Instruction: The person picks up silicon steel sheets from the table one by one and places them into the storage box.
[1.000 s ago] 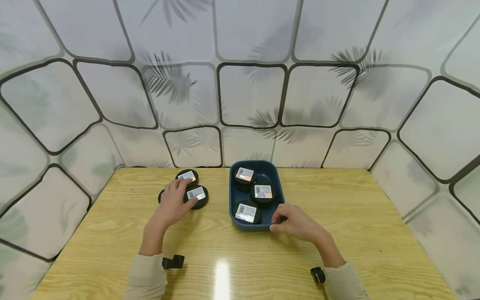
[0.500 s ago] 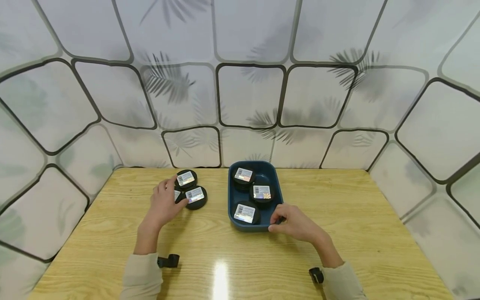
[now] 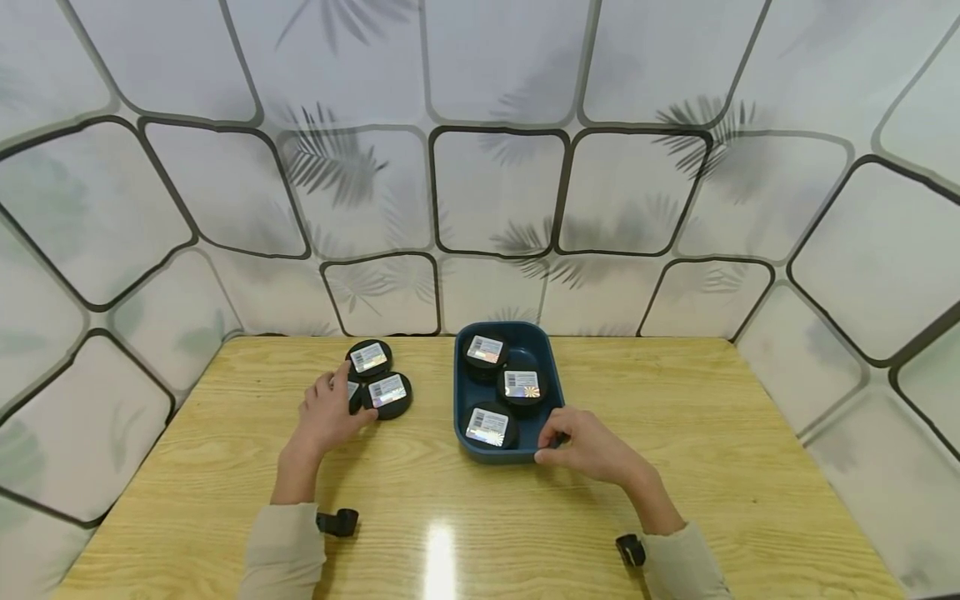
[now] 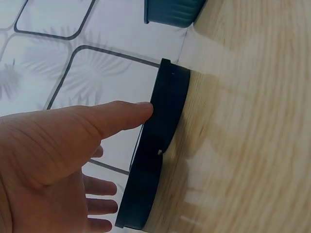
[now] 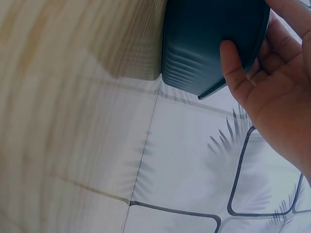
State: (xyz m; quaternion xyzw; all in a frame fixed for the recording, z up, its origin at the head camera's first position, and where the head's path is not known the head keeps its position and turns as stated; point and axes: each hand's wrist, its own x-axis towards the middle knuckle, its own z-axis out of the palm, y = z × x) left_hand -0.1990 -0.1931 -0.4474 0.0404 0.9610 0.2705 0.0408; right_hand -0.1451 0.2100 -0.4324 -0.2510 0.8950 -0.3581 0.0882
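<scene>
My left hand [image 3: 327, 417] is at three round flat black containers with white labels. Its thumb touches the side of the near right container [image 3: 389, 397]; its other fingers reach over the left container [image 3: 352, 392], hiding part of it. The far container [image 3: 369, 357] lies just past the fingertips. In the left wrist view the left hand [image 4: 53, 150] has its thumb straight against a black container [image 4: 167, 97]. My right hand [image 3: 588, 446] pinches the near right corner of a blue plastic bin [image 3: 557, 375], thumb outside the wall, as the right wrist view shows too.
Inside the bin lie several black containers, among them one at the front [image 3: 489, 427] and one at the middle right [image 3: 522, 387]. The wooden table [image 3: 675, 392] ends at a patterned backdrop [image 3: 495, 192]. Each wrist wears a black strap mount [image 3: 339, 522].
My left hand has drawn back to the left and a little toward me, uncovering more of the far and left containers. The right hand keeps its hold on the bin.
</scene>
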